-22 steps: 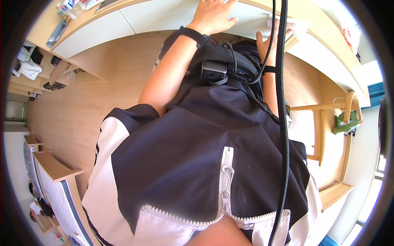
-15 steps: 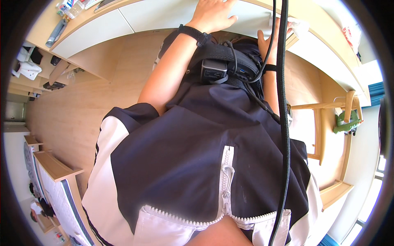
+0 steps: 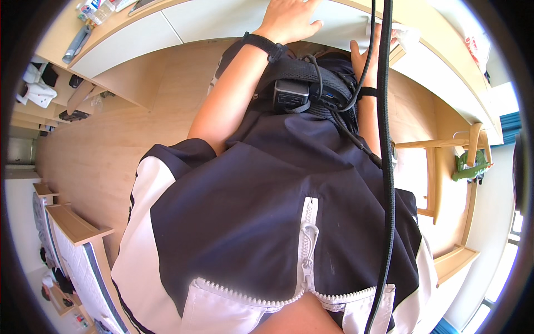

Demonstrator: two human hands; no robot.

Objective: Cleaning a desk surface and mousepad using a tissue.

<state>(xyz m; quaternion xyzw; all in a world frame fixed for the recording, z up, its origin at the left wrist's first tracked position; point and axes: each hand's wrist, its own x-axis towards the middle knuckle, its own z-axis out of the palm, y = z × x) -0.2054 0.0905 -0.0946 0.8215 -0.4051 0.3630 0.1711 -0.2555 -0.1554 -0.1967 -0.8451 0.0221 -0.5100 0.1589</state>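
My left hand [image 3: 289, 21] reaches to the front of the light wooden desk [image 3: 439, 53], over a white drawer front [image 3: 222, 21]. Its thumb stands apart and its fingers stretch out, with the tips cut off by the upper edge. I see nothing in it. Further right, my right hand [image 3: 368, 58] is at the desk's edge, partly hidden behind a black cable [image 3: 384, 111]. A crumpled white sheet, like a tissue [image 3: 409, 34], shows on both sides of its fingers and seems held in them. The right thumb points up, apart from the fingers.
A black device [image 3: 290, 94] with cables sits at my waist. On the desk's left lie a clear bottle [image 3: 102, 14] and a grey rolled item [image 3: 78, 43]. A wooden chair [image 3: 445, 183] stands at right, and open shelves [image 3: 33, 114] are at left.
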